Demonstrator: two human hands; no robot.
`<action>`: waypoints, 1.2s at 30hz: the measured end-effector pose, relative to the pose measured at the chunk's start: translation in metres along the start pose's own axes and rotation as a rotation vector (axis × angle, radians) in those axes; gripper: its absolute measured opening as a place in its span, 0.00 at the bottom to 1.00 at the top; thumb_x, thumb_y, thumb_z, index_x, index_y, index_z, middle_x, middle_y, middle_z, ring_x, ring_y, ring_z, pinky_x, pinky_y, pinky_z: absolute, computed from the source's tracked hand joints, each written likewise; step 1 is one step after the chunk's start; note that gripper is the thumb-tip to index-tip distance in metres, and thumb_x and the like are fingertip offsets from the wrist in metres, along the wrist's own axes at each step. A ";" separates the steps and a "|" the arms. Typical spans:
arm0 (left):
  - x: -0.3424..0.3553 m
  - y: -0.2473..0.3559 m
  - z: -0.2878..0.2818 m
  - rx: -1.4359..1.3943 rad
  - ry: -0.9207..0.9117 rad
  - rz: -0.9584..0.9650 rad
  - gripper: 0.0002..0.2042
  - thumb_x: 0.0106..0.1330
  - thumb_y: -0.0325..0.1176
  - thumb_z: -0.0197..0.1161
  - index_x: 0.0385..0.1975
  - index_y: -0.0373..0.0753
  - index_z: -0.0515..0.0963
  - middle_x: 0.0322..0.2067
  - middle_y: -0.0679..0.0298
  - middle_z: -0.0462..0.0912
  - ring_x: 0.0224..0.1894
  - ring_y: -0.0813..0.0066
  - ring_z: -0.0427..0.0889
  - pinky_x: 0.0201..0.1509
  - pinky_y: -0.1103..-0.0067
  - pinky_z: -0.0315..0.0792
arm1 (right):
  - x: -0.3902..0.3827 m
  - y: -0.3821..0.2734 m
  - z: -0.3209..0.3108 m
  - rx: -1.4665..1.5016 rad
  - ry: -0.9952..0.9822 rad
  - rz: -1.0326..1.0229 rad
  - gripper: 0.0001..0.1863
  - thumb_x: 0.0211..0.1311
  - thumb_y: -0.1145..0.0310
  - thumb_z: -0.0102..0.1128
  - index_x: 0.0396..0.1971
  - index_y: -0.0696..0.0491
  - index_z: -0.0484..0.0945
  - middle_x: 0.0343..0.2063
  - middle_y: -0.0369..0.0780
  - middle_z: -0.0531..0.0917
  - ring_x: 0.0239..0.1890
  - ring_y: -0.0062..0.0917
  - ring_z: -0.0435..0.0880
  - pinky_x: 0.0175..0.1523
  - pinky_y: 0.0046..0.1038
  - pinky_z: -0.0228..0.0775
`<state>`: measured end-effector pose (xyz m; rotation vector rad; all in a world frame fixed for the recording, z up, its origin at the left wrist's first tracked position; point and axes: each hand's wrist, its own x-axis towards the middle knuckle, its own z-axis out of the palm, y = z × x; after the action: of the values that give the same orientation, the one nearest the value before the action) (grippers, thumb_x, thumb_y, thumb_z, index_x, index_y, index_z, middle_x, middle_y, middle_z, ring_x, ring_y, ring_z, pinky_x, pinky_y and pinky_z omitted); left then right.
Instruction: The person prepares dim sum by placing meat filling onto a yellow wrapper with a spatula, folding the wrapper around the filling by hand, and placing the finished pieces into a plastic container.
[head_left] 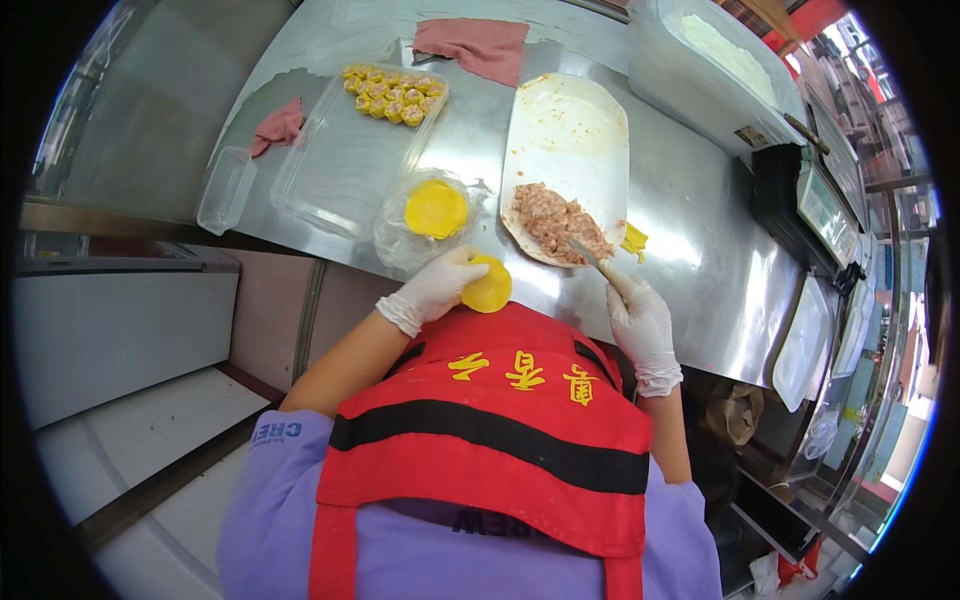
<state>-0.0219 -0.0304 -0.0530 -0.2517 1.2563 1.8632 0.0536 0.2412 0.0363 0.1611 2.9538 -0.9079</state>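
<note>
My gloved left hand (438, 286) pinches a round yellow dumpling wrapper (487, 288) by its edge, just off the front of the steel table. In my gloved right hand (641, 326) is a metal spreading knife (583, 251); its blade reaches into minced meat filling (556, 222). That filling lies at the near end of a long white tray (568, 112), smeared with scraps farther back. A stack of yellow wrappers (436, 209) rests on a clear plastic bag left of the tray. Several filled dumplings (393, 95) sit in rows at the far end of a clear shallow container (340, 160).
Pink cloths (473, 47) lie at the back and left of the table. A small clear tub (227, 190) stands at the left edge. At the right are a large bin of white powder (725, 55) and a black scale (800, 205). Yellow scraps (635, 240) lie beside the tray.
</note>
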 end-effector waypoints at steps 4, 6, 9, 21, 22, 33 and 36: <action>0.041 -0.018 0.019 0.038 0.064 -0.058 0.15 0.71 0.29 0.48 0.52 0.27 0.66 0.48 0.51 0.76 0.48 0.63 0.80 0.51 0.70 0.76 | -0.002 -0.003 -0.002 -0.097 0.028 0.007 0.16 0.63 0.69 0.52 0.49 0.45 0.80 0.31 0.45 0.81 0.32 0.40 0.82 0.38 0.36 0.73; 0.048 -0.019 0.032 -0.113 0.043 -0.064 0.15 0.71 0.29 0.47 0.53 0.26 0.66 0.49 0.50 0.75 0.49 0.61 0.80 0.52 0.69 0.76 | -0.004 -0.001 -0.003 -0.168 0.086 0.002 0.16 0.62 0.69 0.51 0.49 0.45 0.80 0.29 0.44 0.81 0.31 0.39 0.82 0.37 0.36 0.73; 0.053 -0.016 0.052 -0.278 0.067 -0.093 0.17 0.72 0.31 0.46 0.53 0.24 0.64 0.50 0.48 0.74 0.51 0.58 0.79 0.54 0.66 0.75 | -0.004 0.001 0.005 -0.354 -0.030 0.029 0.18 0.60 0.69 0.50 0.49 0.46 0.79 0.29 0.45 0.82 0.30 0.39 0.82 0.35 0.37 0.73; 0.058 -0.017 0.053 -0.672 0.026 -0.069 0.19 0.73 0.35 0.44 0.57 0.28 0.62 0.53 0.49 0.72 0.56 0.55 0.74 0.59 0.62 0.72 | -0.001 -0.009 0.040 -0.112 -0.172 -0.176 0.18 0.61 0.66 0.50 0.51 0.44 0.78 0.29 0.47 0.82 0.30 0.41 0.81 0.36 0.39 0.73; 0.056 -0.014 0.055 -0.645 0.059 -0.063 0.19 0.73 0.35 0.43 0.58 0.28 0.62 0.54 0.50 0.72 0.56 0.56 0.73 0.60 0.63 0.71 | 0.000 -0.007 0.033 -0.074 -0.200 -0.162 0.17 0.62 0.65 0.51 0.49 0.44 0.79 0.28 0.46 0.81 0.31 0.41 0.81 0.36 0.39 0.73; 0.050 0.000 0.061 -0.488 0.215 -0.090 0.18 0.72 0.33 0.47 0.56 0.27 0.63 0.52 0.49 0.73 0.53 0.56 0.77 0.55 0.62 0.75 | 0.030 0.000 0.043 -0.207 -0.159 -0.064 0.16 0.64 0.64 0.48 0.47 0.49 0.80 0.28 0.48 0.82 0.32 0.41 0.82 0.38 0.38 0.74; 0.057 -0.009 0.053 -0.537 0.178 -0.069 0.18 0.73 0.33 0.46 0.56 0.27 0.63 0.52 0.48 0.72 0.54 0.55 0.76 0.57 0.61 0.73 | 0.030 0.010 0.045 0.048 -0.182 -0.088 0.16 0.63 0.67 0.50 0.49 0.50 0.79 0.31 0.51 0.82 0.34 0.42 0.83 0.39 0.38 0.74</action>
<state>-0.0355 0.0455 -0.0663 -0.7519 0.8210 2.1238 0.0259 0.2273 -0.0086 -0.0474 2.7916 -0.9495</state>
